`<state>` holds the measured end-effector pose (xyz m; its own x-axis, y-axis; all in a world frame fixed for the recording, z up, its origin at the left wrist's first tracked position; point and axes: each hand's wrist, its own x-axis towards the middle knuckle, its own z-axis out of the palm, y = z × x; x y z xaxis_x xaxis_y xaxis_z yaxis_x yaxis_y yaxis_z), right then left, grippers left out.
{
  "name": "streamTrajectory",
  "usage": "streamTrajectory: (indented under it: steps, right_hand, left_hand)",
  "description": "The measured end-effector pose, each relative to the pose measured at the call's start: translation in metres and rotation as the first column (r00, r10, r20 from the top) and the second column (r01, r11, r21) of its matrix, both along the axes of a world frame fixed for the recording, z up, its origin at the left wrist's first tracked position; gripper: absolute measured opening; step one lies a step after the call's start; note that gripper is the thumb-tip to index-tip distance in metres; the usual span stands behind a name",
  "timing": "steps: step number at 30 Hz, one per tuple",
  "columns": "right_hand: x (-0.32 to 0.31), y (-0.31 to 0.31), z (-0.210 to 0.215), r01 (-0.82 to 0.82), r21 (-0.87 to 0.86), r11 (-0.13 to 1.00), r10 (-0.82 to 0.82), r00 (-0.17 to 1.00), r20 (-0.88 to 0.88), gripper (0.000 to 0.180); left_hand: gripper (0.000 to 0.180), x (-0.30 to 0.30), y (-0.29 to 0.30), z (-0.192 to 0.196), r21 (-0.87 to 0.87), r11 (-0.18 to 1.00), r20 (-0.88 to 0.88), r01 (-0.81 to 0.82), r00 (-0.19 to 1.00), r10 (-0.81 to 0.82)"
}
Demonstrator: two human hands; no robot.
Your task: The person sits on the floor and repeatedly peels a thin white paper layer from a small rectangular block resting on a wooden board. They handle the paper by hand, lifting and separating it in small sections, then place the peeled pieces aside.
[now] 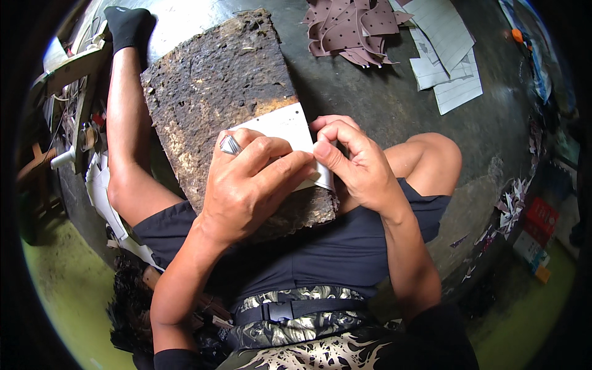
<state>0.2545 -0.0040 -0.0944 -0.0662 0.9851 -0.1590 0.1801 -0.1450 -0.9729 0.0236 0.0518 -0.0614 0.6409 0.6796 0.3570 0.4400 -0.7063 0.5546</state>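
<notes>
A white card piece (282, 126) with small punched holes along its edge lies on a rough, dark cutting board (216, 86) resting across my lap. My left hand (250, 179), with a ring on one finger, pinches the card's near edge from the left. Closed on the same near edge from the right is my right hand (354, 160), thumb and fingers bent over it. The two hands' fingertips meet over the card and hide its near part.
A pile of brown perforated leather scraps (354, 28) lies on the dark floor beyond the board. White cut sheets (447, 55) lie to its right. Paper offcuts (512, 206) and a red box (541, 216) sit at the right; wooden pieces and clutter (74, 111) at the left.
</notes>
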Motion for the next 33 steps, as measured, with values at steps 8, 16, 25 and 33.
streamTrajectory:
  steps: [8,16,25,33]
  right_hand:
    - [0.003,-0.008,-0.015,0.042,-0.08,0.996,-0.052,0.99,-0.132,0.027]
    - [0.004,-0.014,-0.023,0.047,-0.123,0.991,-0.065,0.987,-0.15,0.026]
    - [0.005,-0.018,-0.027,0.069,-0.144,0.987,-0.086,0.99,-0.11,0.021]
    - [0.004,-0.019,-0.028,0.077,-0.142,0.987,-0.095,0.989,-0.118,0.022]
  left_hand:
    - [0.024,0.002,-0.002,-0.002,0.015,1.0,0.001,-0.024,1.0,0.024]
    - [0.027,0.003,-0.002,-0.004,0.011,0.999,0.008,-0.045,0.999,0.045]
    - [0.025,0.005,-0.003,-0.006,0.009,0.997,0.035,-0.078,0.996,0.078]
    - [0.023,0.007,-0.004,-0.007,0.052,0.994,0.041,-0.098,0.995,0.096]
